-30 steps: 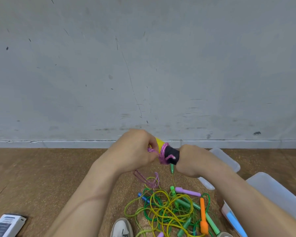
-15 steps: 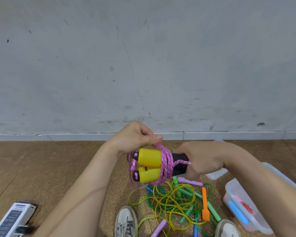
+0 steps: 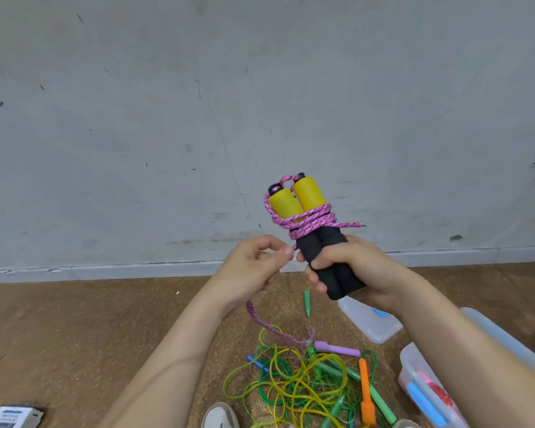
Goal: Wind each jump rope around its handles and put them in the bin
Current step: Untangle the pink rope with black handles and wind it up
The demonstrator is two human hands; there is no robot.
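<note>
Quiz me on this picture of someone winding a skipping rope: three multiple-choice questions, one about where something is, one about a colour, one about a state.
1. Where is the tangle of unwound ropes?
A. In the bin
B. On the floor below the hands
C. On the wall

2. What colour is the rope wound around the handles?
A. Pink
B. Blue
C. White

3. How far along is that rope?
A. Partly wound, a tail hanging loose
B. Untouched
C. Already binned

Answers:
1 B: the tangle lies on the floor, outside the clear bin.
2 A: the pink rope circles the yellow and black handles gripped by the right hand.
3 A: its loose tail hangs from the left hand.
</note>
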